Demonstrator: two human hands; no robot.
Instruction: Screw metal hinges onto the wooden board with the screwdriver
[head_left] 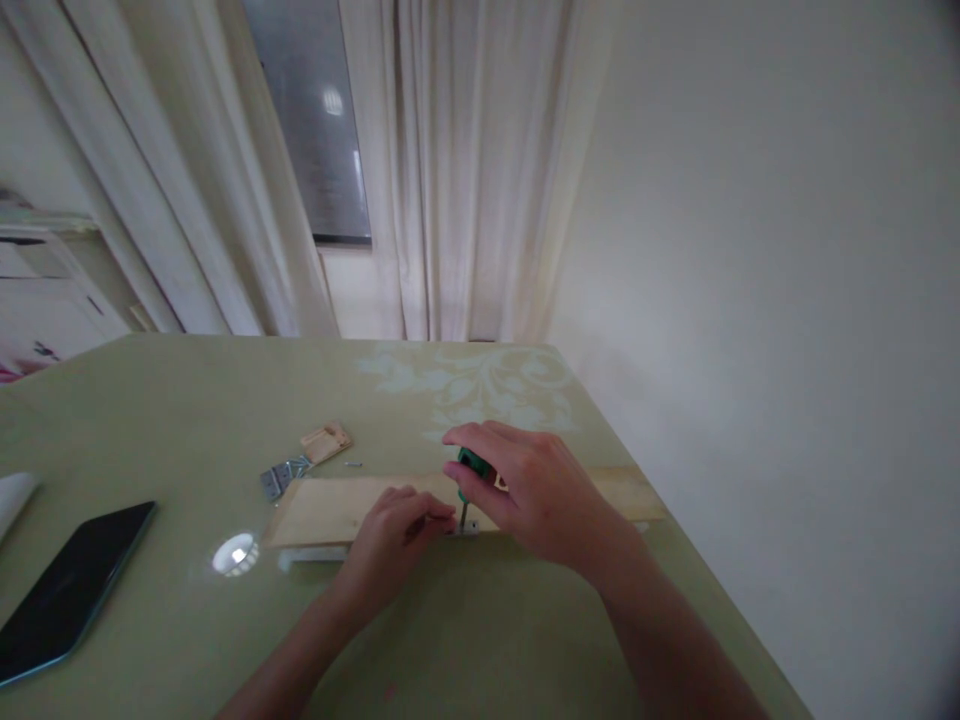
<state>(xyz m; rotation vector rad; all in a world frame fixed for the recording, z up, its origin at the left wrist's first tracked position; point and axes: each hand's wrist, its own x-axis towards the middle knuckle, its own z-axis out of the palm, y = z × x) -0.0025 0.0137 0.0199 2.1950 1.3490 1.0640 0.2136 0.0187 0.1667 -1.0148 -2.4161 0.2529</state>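
My right hand (536,490) is closed around the green handle of a screwdriver (474,462), whose shaft points down. Its tip meets a small metal hinge plate (471,527) at the near edge of a pale wooden board (330,505). Beside the tip, my left hand (397,535) is closed, thumb and fingertips pinched together at the plate's left end. Whatever lies between those fingertips is too small to make out. The board lies lengthwise across the table, and both hands cover part of it.
Metal hinges (277,480) and several screws (300,465) lie beyond the board's left end, near a small wooden piece (326,442). One loose screw (353,464) lies apart. A dark tablet (71,585) rests at left on the green table (202,400). A white wall (787,330) stands at right.
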